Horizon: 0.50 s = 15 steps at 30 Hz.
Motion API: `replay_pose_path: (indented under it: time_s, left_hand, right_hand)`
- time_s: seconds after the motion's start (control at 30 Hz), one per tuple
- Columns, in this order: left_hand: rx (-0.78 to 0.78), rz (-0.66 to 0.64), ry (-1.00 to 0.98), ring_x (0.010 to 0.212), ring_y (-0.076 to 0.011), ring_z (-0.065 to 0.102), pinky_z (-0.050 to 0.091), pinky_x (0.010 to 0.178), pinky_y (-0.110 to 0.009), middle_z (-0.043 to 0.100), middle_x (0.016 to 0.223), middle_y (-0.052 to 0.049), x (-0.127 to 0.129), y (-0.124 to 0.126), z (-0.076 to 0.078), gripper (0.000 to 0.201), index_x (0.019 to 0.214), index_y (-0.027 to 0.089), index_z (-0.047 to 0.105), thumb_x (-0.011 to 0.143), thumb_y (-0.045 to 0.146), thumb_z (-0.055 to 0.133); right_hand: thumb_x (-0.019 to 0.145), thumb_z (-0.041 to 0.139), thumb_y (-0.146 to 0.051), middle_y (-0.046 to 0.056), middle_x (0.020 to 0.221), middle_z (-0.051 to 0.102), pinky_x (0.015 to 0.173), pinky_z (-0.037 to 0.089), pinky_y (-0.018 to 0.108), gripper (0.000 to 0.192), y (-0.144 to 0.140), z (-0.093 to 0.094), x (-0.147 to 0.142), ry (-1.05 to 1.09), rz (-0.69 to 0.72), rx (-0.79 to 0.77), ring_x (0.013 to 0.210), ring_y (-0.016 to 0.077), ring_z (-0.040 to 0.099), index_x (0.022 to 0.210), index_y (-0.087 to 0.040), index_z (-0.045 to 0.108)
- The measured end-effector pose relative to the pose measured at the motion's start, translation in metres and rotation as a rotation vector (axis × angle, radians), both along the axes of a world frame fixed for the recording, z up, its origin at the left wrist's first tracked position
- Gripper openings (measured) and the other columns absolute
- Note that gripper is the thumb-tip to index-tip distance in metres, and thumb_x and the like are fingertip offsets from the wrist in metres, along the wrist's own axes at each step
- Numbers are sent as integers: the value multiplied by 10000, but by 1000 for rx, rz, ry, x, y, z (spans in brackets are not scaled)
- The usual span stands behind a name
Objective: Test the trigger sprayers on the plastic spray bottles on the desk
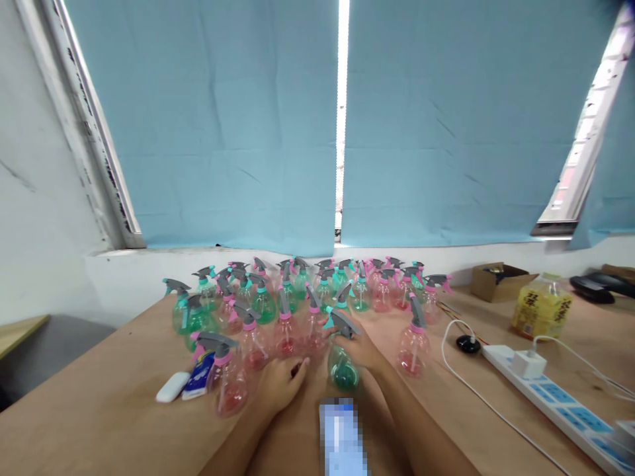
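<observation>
My right hand (361,345) is closed round the neck of a green spray bottle (343,370), just under its grey and turquoise trigger head. The bottle stands slightly tilted on the table in front of me. To its left, my left hand (280,385) rests low over the table, fingers curled in and thumb pointing right. A small dark spot shows between thumb and fingers; I cannot make out what it is. Pink spray bottles stand close by: one (231,390) left of my left hand, one (286,334) behind it, and one (413,350) right of my right hand.
Several more pink and green spray bottles (262,304) fill the table's back. A phone (342,436) lies nearest me. At left are a white case (172,387) and blue packet (199,375). At right are a power strip (555,396), cables, a yellow-labelled jug (540,309) and cardboard box (499,283).
</observation>
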<state>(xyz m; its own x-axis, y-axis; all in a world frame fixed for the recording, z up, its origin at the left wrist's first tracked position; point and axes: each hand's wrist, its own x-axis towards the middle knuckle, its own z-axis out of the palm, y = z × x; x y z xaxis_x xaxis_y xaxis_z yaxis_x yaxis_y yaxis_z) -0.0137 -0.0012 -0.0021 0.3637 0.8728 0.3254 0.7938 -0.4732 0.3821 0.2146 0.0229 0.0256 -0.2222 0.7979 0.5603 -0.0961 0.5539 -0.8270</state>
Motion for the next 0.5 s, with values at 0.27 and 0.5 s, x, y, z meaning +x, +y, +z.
replay_pose_path:
  time_s: [0.27, 0.5]
  left_hand:
    - [12, -15, 15, 632, -166, 628, 269, 579, -277, 716, 716, -31, -1, 0, -2, 520, 675, 190, 622, 1023, 461, 345]
    - [34, -5, 23, 603, -154, 609, 249, 567, -277, 700, 687, -23, -1, 1, -4, 515, 668, 186, 610, 1023, 455, 352]
  right_hand:
    - [646, 558, -160, -1, 708, 675, 635, 521, 307, 232, 3, 5, -16, 67, 135, -98, 629, 169, 621, 830, -196, 694]
    - [644, 552, -207, 6, 682, 658, 637, 506, 300, 197, 0, 13, -18, 81, 148, -149, 618, 160, 570, 767, -196, 705]
